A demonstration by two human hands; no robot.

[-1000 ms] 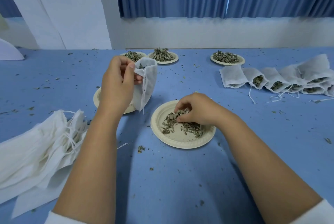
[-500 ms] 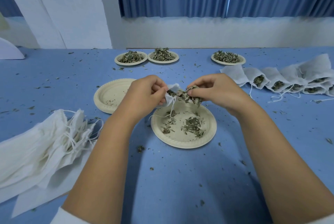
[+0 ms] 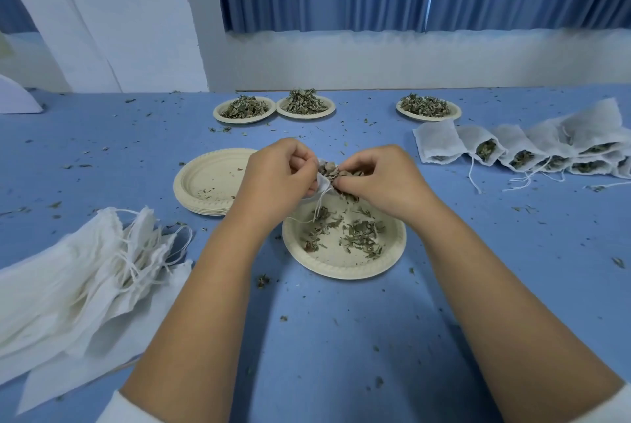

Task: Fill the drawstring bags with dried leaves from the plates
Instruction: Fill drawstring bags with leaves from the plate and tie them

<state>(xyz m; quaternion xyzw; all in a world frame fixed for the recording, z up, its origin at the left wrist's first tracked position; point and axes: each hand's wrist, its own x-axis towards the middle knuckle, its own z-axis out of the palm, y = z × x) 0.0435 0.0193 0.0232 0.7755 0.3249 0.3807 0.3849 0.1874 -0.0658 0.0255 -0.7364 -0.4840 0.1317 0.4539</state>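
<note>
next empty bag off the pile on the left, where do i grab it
Pinch the top bag at its frilled mouth edge, coming from the right with the left hand. The mouths and loose strings fan toward the plate, so one edge should peel off alone.

Nothing readable is showing up anywhere I'm looking right now, no labels, brands, numbers or signs on anything around me, at least none I can spot.
</note>
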